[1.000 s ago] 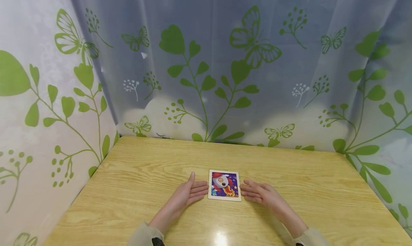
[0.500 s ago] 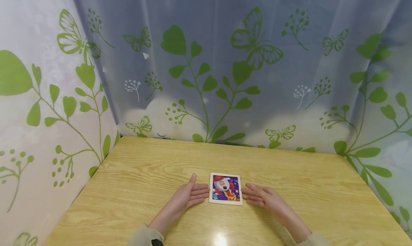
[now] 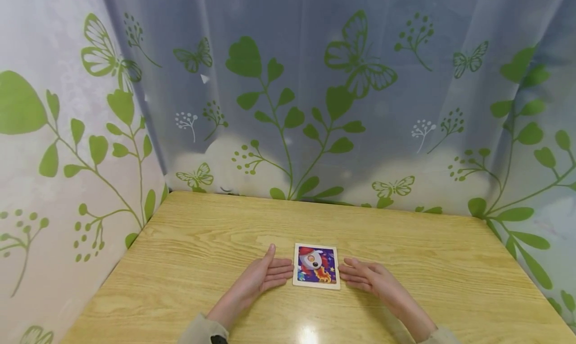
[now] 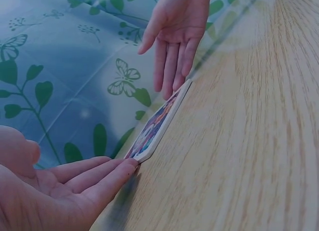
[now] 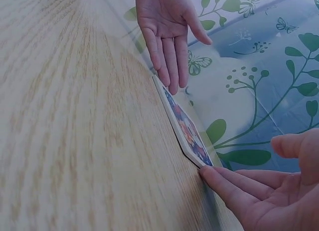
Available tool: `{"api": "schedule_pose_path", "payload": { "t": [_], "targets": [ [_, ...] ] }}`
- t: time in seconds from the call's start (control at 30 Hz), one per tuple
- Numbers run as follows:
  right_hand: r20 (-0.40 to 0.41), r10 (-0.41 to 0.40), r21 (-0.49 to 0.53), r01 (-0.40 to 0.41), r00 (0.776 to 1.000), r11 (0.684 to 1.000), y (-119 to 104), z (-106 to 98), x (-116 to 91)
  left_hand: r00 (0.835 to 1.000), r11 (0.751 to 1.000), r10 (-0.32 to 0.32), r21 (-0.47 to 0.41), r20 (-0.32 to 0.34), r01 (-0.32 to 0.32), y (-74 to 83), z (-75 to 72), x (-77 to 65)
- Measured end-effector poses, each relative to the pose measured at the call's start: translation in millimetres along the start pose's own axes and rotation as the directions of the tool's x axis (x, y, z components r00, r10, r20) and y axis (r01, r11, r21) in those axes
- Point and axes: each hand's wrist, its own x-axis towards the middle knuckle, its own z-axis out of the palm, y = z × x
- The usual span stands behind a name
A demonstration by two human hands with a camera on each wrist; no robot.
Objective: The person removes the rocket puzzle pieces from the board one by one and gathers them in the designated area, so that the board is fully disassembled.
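Observation:
A square picture puzzle (image 3: 317,266) with a pale frame and a rocket on purple lies between both hands, flat on or just over the table; I cannot tell which. My left hand (image 3: 263,274) touches its left edge with straight fingertips, thumb pointing up. On the opposite edge, the straight fingers of my right hand (image 3: 371,278) touch it. Both palms face inward. In the left wrist view the puzzle (image 4: 157,126) appears edge-on at the fingertips of the left hand (image 4: 75,191). From the right wrist, fingertips of the right hand (image 5: 264,191) meet the puzzle's corner (image 5: 184,131).
The light wooden table (image 3: 216,219) spreads around the hands. A blue and white curtain (image 3: 288,109) with green leaves and butterflies hangs behind it, and similar cloth (image 3: 67,194) covers the left side. A bright glare spot (image 3: 308,334) shows near the front.
The puzzle has shifted a little nearer to me, the hands moving slightly with it. Both hands keep their straight-fingered pose at its sides. The head view has shifted slightly.

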Motion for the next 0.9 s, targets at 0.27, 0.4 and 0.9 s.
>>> {"api": "schedule_pose_path", "payload": {
  "t": [0.27, 0.4, 0.9],
  "targets": [
    [-0.032, -0.012, -0.071, 0.010, 0.999, 0.997, -4, 0, -2, 1.000, 0.999, 0.013, 0.041, 0.017, -0.013, 3.1, -2.7, -1.0],
    [-0.077, -0.059, -0.155, 0.046, 0.995, 0.987, -8, 1, -1, 0.999, 0.997, 0.043, 0.059, 0.022, -0.044, 6.9, -5.5, -2.2],
    [-0.125, -0.295, -0.647, 0.147, 0.947, 0.748, -22, 28, 21, 0.991, 0.984, 0.133, 0.122, -0.001, -0.131, 21.6, -3.4, 4.7]
  ]
}}
